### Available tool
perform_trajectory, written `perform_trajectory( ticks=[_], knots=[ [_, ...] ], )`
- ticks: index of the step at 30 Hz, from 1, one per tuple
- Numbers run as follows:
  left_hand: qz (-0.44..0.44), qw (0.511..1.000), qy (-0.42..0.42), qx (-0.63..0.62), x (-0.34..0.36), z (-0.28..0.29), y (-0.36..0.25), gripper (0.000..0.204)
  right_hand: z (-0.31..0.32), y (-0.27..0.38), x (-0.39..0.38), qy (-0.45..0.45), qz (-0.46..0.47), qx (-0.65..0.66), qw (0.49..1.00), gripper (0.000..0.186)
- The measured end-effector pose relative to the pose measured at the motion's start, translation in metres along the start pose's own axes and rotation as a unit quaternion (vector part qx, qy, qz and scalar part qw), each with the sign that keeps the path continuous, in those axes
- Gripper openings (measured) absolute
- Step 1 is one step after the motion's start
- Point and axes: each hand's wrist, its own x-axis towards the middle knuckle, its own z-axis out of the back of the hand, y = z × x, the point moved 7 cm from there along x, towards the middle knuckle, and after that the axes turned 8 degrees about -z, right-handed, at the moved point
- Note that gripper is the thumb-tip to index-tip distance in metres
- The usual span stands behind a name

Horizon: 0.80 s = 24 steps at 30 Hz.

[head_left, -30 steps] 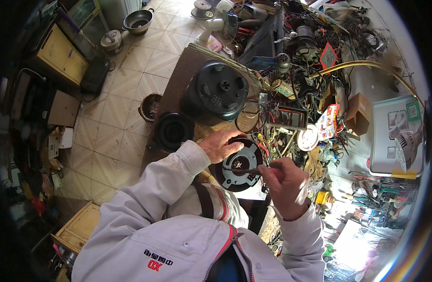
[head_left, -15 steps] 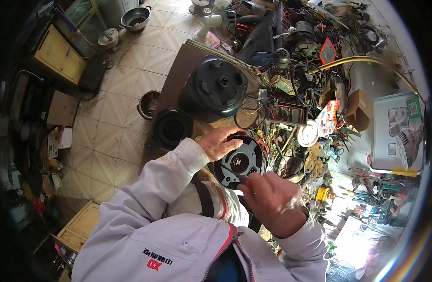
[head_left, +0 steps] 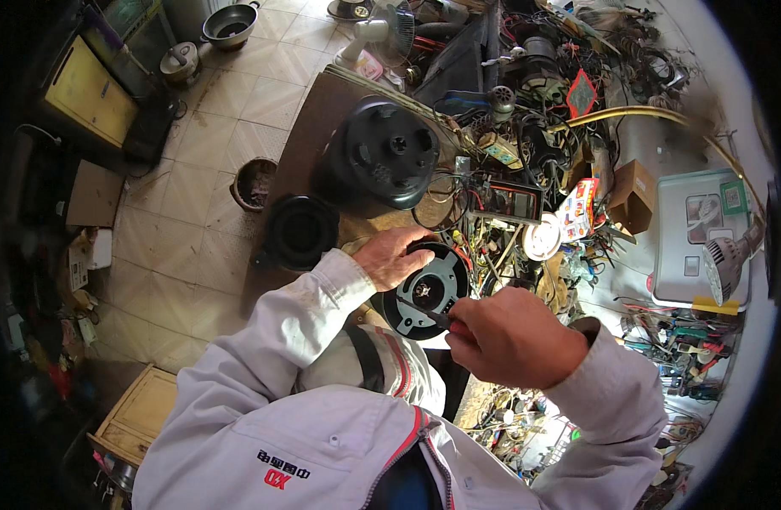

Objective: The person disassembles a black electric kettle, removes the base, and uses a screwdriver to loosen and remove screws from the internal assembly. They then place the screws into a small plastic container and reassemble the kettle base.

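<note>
A round black appliance base point(head_left: 461, 274) with a grey metal plate point(head_left: 442, 274) inside sits at the near edge of the table. Its centre has an opening with a small metallic part. My left hand point(head_left: 392, 260) grips the upper left rim, thumb lying over the edge onto the plate. In my right hand point(head_left: 520, 337), closed at the base's right side, is a thin screwdriver point(head_left: 439, 318). Its shaft slants left across the lower part of the plate; the tip's exact contact is too small to tell. Most of the handle is hidden in my fist.
A large black pot-shaped housing point(head_left: 380, 157) and a black ring-shaped part point(head_left: 301, 231) stand on the brown table point(head_left: 310, 127). Wires, a meter point(head_left: 515, 202) and loose parts crowd the right side. A lamp point(head_left: 724, 263) hangs at far right; a basket point(head_left: 254, 184) stands on the floor.
My right hand has swung up and to the right, and the screwdriver now lies lower across the plate. My left hand stays on the rim. The whole view has shifted slightly.
</note>
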Motion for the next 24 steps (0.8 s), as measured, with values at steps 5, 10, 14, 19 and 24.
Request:
perform_trajectory(
  ticks=[5, 10, 14, 19, 24],
  knots=[
    [0.012, 1.000, 0.008, -0.019, 0.002, -0.006, -0.006, 0.037, -0.011, -0.011, 0.013, 0.139, -0.124, 0.110, 0.976, 0.034],
    [-0.018, 0.998, -0.036, 0.055, -0.002, 0.011, 0.006, 0.038, -0.013, 0.000, 0.025, 0.115, -0.082, -0.018, 0.990, 0.031],
    [-0.018, 0.999, 0.008, 0.049, 0.005, -0.008, -0.001, 0.035, -0.022, 0.040, -0.006, 0.009, 0.135, -0.391, 0.911, 0.012],
    [0.001, 1.000, -0.003, 0.031, 0.005, -0.008, 0.004, 0.034, -0.023, 0.052, -0.016, -0.175, 0.313, -0.446, 0.820, 0.013],
    [0.000, 0.998, -0.015, 0.061, 0.004, -0.002, 0.006, 0.034, -0.005, 0.036, -0.009, -0.181, 0.259, -0.194, 0.929, 0.011]
  ],
)
